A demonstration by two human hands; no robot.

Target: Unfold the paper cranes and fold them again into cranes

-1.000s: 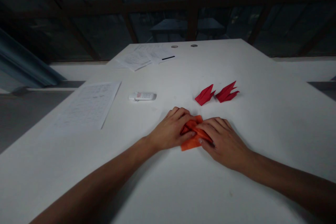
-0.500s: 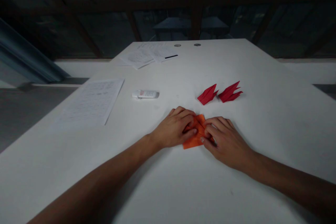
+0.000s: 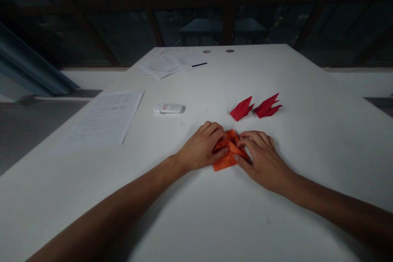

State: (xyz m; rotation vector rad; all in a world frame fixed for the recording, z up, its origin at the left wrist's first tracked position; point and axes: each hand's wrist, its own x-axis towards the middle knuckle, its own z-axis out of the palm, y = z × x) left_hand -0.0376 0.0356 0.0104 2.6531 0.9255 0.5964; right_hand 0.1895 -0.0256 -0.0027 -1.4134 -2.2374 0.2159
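Observation:
A folded sheet of orange origami paper (image 3: 225, 163) lies on the white table between my hands, with a crease raised across its middle. My left hand (image 3: 205, 147) presses and grips its left side, fingers curled and thumb on top. On the right side, my right hand (image 3: 260, 157) pinches a raised flap between thumb and forefinger. Part of the paper is hidden under the left fingers. Just beyond the hands stand two folded red paper pieces, one on the left (image 3: 241, 109) and one on the right (image 3: 267, 106), both with pointed tips.
A white glue container (image 3: 168, 109) lies left of the red pieces. Written sheets (image 3: 106, 118) rest at the table's left, more papers (image 3: 166, 65) at the far end. Two small round discs (image 3: 230, 51) sit near the white table's (image 3: 196, 221) far edge.
The right side of the orange paper has lifted into a raised fold. My right fingers have opened a little around that flap. My left hand keeps its hold.

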